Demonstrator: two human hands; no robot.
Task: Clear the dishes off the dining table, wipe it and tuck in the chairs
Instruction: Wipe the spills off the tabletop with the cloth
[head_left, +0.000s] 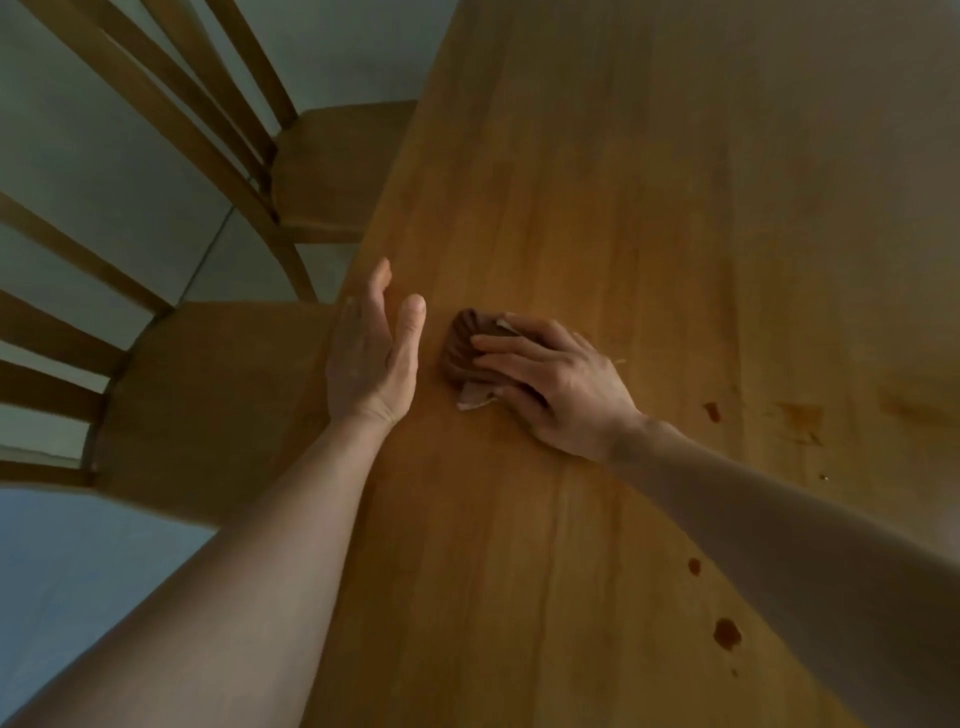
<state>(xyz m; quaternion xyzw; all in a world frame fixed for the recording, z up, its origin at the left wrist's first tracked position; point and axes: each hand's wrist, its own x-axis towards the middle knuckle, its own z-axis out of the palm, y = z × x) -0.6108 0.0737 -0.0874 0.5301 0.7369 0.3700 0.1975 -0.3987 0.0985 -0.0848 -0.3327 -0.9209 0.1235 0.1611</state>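
Right hand (550, 379) presses flat on the bunched brown cloth (462, 345), gripping it against the bare wooden bench (649, 208) — left hand (371, 358) released, cupped edge-on at the rim, seemingly to catch crumbs.

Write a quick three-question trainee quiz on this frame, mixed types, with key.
1. True or false: the right hand presses a brown cloth onto the table.
2. Where is the left hand? A) gripping a chair back B) open, at the table's edge C) holding a plate
3. Fill in: dark ____ remain on the wood near the right forearm.

Key: 1 true; 2 B; 3 spots. Two chairs stand beside the table's left edge.
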